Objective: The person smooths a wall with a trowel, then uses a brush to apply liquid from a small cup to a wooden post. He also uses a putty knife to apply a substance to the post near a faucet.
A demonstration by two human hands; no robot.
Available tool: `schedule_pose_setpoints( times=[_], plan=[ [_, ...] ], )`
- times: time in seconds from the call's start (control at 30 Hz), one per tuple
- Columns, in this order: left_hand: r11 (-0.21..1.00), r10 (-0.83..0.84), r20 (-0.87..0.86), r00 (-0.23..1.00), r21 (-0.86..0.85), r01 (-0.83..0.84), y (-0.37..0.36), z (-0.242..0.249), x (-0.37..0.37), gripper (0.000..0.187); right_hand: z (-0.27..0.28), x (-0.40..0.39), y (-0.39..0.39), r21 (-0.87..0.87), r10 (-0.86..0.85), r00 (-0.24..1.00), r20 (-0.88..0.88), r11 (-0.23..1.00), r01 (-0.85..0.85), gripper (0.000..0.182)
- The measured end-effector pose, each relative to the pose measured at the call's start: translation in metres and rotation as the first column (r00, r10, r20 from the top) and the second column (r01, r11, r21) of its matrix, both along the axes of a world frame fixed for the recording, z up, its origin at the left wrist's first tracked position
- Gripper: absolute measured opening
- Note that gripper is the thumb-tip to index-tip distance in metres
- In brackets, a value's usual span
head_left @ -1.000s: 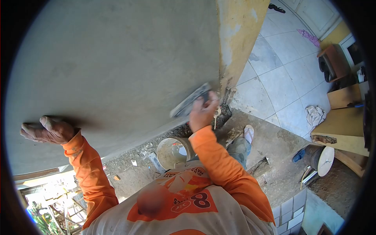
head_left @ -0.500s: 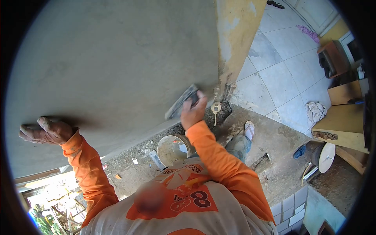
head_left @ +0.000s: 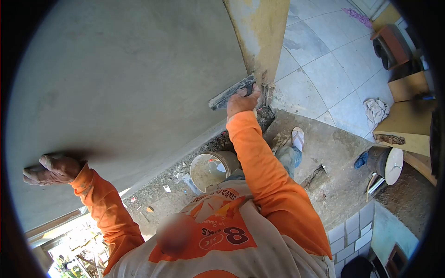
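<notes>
Trowel (head_left: 225,98) gripped by right hand (head_left: 242,104), handle (head_left: 249,88) half-hidden (left hand (head_left: 56,170) open by wall (head_left: 139,69), contact unclear).

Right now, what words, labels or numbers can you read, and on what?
"8": dark numeral on the shirt's orange panel.
"NATA": seemingly, in the lettering near that panel's top edge; the rest of that line is unclear.
Remaining shirt lettering: too small or blurred.
Trowel, bucket: nothing readable.
</notes>
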State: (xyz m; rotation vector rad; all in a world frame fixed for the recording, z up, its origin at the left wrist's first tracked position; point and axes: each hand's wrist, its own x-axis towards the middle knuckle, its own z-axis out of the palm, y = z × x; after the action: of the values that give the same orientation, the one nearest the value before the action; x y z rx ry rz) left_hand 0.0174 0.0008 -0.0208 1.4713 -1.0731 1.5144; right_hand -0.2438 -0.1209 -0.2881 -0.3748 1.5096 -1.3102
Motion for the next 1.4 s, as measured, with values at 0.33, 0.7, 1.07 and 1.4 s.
schedule_pose_setpoints(
  times=[0.33,0.7,1.07,1.4],
  plan=[
    [1.000,-0.026,0.047,0.999,0.000,0.026,-0.003,0.005,-0.004,0.054,-0.035,0.029,0.007,-0.045,-0.133,0.981,-0.144,0.991,0.127,0.039],
    [0.998,0.066,0.080,0.995,-0.009,-0.065,0.003,0.002,0.014,0.059,-0.086,0.006,-0.049,0.166,-0.335,0.931,0.145,0.936,0.311,0.032],
    [0.980,-0.200,-0.032,0.979,-0.005,0.200,-0.010,0.000,-0.012,0.072,-0.153,0.041,0.006,0.062,0.022,1.000,0.010,0.998,-0.023,0.032],
    [0.983,-0.184,0.058,0.981,0.041,0.181,-0.007,0.000,-0.005,0.060,-0.117,0.024,0.031,-0.134,-0.005,0.915,0.404,0.989,0.064,0.025]
  ],
)
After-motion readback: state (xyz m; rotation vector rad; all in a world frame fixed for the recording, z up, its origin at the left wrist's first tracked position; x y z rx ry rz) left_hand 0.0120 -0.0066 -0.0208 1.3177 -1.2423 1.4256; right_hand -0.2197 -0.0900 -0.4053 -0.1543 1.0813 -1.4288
